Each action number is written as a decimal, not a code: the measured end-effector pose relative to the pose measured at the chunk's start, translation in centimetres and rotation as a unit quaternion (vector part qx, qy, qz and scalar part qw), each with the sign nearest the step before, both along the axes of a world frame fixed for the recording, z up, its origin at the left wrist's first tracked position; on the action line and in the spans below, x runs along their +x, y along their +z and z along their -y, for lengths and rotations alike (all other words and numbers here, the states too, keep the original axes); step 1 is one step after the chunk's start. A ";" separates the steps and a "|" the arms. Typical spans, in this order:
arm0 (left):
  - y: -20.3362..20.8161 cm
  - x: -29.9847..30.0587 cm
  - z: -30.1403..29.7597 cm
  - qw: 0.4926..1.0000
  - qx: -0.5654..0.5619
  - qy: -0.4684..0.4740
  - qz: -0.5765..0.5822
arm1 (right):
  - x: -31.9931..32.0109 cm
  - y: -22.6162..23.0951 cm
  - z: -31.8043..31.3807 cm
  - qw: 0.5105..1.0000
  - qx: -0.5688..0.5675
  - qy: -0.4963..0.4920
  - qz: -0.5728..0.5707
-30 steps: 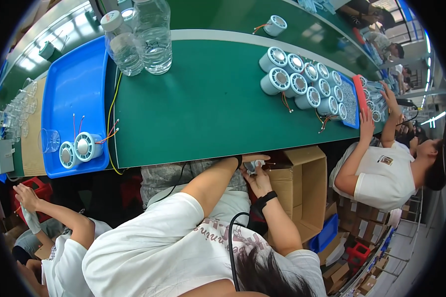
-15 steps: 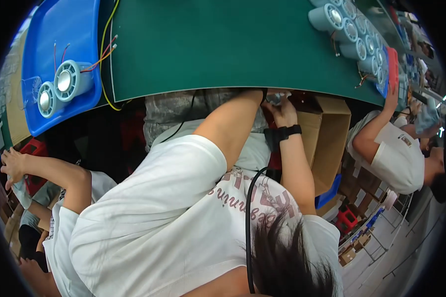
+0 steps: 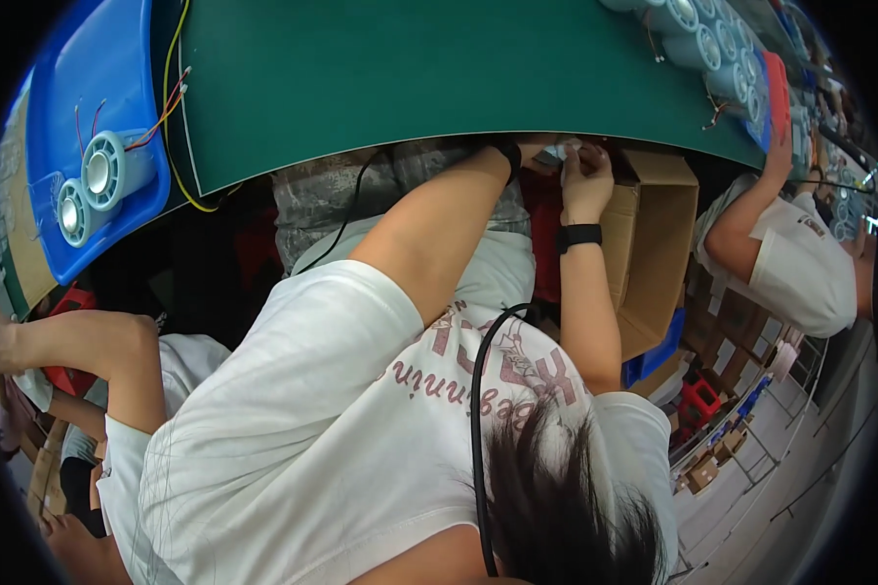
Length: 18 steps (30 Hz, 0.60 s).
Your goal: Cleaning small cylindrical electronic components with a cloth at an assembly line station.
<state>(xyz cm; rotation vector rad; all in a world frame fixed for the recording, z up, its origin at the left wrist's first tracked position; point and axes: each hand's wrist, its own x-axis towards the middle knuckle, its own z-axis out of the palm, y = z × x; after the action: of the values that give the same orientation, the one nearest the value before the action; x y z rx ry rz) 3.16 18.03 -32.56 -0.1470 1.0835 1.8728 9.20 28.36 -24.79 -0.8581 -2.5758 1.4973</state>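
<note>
The left hand [image 3: 531, 150] and the right hand [image 3: 586, 183] meet at the front edge of the green bench [image 3: 390, 83], around a small pale part [image 3: 556, 153]. The part sits just below that edge, to the left of the open cardboard box [image 3: 657, 255]. The right fingers are bent and appear narrowed on the part; the left fingers are largely hidden, and their state cannot be told. The main hazard is probably a dropped part: the bench edge crowds the hands, so a knuckle striking it could loosen the right-hand grip. The black wristband [image 3: 581, 236] is near the box wall, and an outward swing of the forearm could knock the box. The thin black cable [image 3: 347, 229] crosses the lap and could snag on the left forearm. In the blue tray [image 3: 88, 49], loose leads [image 3: 166, 117] from two light-blue motor housings [image 3: 117, 172] reach past the rim and could be caught and pulled.
</note>
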 end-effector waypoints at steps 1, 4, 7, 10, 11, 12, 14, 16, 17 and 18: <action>0.3 -0.7 -0.6 1.000 0.000 0.004 0.001 | 0.4 0.0 -0.2 0.996 0.062 0.017 -0.061; 0.2 -0.6 -0.3 1.000 -0.002 0.015 0.003 | 1.2 0.7 -1.3 0.981 0.187 0.015 -0.052; 0.3 0.6 -0.4 1.000 -0.005 0.028 0.006 | 2.2 0.6 -2.5 0.977 0.203 0.008 -0.061; 0.6 0.1 -1.0 0.999 -0.010 0.049 0.009 | 2.2 0.9 -2.2 0.989 0.111 0.001 -0.096; 0.5 0.1 -1.0 0.998 -0.011 0.056 0.010 | 1.9 0.7 -1.9 0.993 0.085 0.011 -0.085; 0.5 0.1 -0.8 0.998 -0.012 0.064 0.010 | 1.6 0.6 -1.6 0.995 0.059 0.022 -0.074; 0.5 -0.3 -1.0 0.997 -0.013 0.071 0.008 | 0.8 1.1 -0.6 0.997 0.032 0.031 -0.066; 0.6 0.0 -1.0 0.997 -0.027 0.074 -0.015 | 0.2 1.9 0.6 0.993 0.096 0.023 -0.068; 0.7 0.0 -1.0 0.996 -0.033 0.076 -0.028 | 0.0 2.2 1.0 0.989 0.128 0.019 -0.071; 0.8 0.0 -1.1 0.996 -0.032 0.076 -0.036 | -0.2 2.2 1.1 0.988 0.129 0.017 -0.078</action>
<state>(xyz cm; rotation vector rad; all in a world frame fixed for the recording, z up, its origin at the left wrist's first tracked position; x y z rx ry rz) 3.11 19.13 -31.73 -0.2060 1.2108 1.9921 8.97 27.23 -22.63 -0.6420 -2.6007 1.1511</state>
